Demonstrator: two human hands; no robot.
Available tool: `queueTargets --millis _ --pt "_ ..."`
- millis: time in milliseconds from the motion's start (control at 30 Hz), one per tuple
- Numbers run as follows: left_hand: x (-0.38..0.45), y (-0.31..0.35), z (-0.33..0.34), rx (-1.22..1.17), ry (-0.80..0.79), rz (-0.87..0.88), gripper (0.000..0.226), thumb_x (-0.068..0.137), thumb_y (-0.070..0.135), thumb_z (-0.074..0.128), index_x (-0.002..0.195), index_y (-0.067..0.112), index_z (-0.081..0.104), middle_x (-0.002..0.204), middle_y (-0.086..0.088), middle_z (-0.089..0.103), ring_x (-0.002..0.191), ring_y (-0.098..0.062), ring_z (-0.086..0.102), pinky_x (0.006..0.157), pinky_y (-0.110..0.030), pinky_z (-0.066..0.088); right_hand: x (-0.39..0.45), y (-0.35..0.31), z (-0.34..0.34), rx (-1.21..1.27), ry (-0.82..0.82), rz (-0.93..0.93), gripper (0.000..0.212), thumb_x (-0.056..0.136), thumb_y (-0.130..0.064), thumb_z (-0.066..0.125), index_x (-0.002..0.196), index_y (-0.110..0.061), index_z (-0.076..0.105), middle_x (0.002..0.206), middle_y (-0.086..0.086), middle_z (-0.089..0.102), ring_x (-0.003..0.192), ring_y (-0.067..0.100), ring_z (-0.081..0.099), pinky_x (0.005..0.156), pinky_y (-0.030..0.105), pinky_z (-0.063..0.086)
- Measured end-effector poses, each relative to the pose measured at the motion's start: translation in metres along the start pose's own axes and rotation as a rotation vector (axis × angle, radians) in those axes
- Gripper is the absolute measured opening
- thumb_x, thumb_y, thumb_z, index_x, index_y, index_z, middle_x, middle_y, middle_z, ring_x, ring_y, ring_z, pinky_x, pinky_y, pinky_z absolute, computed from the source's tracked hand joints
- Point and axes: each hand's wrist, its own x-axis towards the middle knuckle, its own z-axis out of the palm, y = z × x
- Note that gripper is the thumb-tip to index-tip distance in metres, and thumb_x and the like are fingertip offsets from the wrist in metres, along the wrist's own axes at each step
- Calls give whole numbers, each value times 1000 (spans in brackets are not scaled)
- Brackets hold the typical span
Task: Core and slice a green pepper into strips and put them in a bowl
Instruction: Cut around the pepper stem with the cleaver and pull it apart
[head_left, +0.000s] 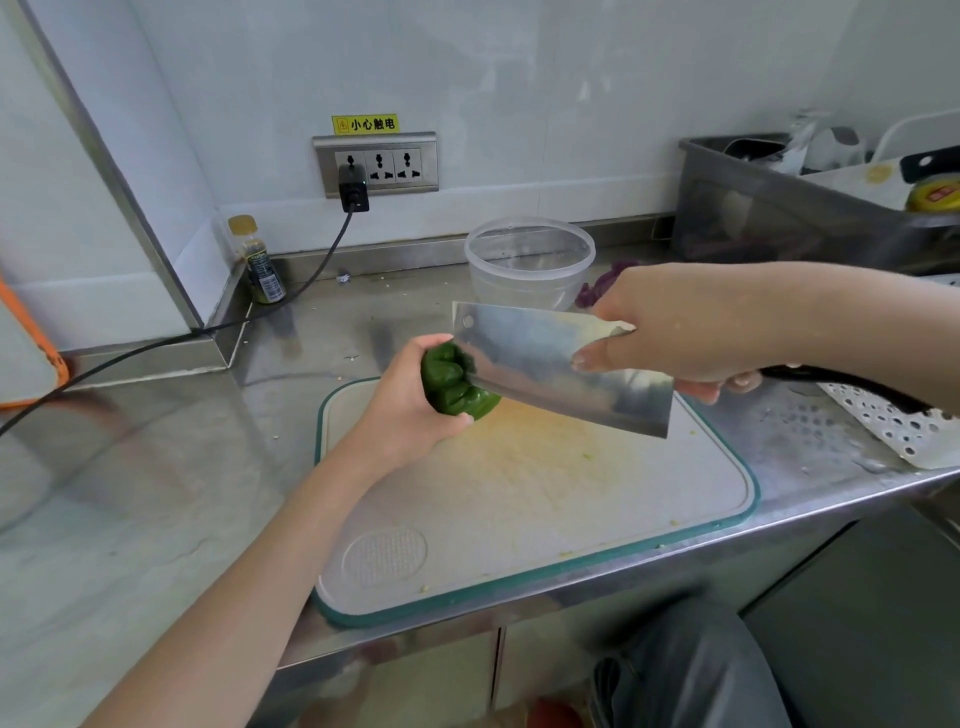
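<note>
Head view: the left hand (410, 410) grips a green pepper (453, 383), fingers curled round its far side, holding it at the top-left part of a cutting board (545, 519); whether the pepper rests on the board or is raised just above it I cannot tell. At three o'clock from the pepper, the right hand (691, 332) clamps a cleaver (561, 364) where blade meets handle, with the forefinger laid along the flat of the blade. The broad blade is tilted, and its far end overlaps the pepper's right side; the pepper is whole as far as shows.

The board, pale with a green rim and a yellowish stain in its middle, lies on a steel counter (156, 467). At twelve o'clock from the pepper, well behind it, a clear plastic bowl (529, 260) stands near the back wall. Purple scraps (602, 286) lie just right of the bowl. At ten o'clock a small bottle (257, 260) stands in the corner, and a black cable (208, 327) runs from a wall socket (375, 165) across the counter. At two o'clock sits a grey bin (779, 208); at three o'clock lies a perforated white tray (893, 421).
</note>
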Motion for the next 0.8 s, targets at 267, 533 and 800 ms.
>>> queueTargets --millis 267,533,800 --pt "0 0 -1 15 -18 12 76 66 3 79 128 25 40 125 4 51 114 -11 50 85 -11 37 -2 1 0 -42 -3 3 38 93 -48 48 72 -17 39 36 5 51 26 19 37 40 21 35" --pt "1 1 -3 32 -31 28 76 66 3 80 125 28 39 122 7 51 110 -8 49 74 1 36 -2 3 7 -29 -30 8 36 93 -49 49 100 -13 51 38 6 54 29 19 40 37 20 38" --pt "1 -3 -1 27 -47 58 78 66 5 80 129 26 40 126 3 50 116 -11 49 97 -24 42 -9 6 14 -9 41 49 44 93 -49 48 71 -11 45 44 9 55 30 19 42 33 17 36"
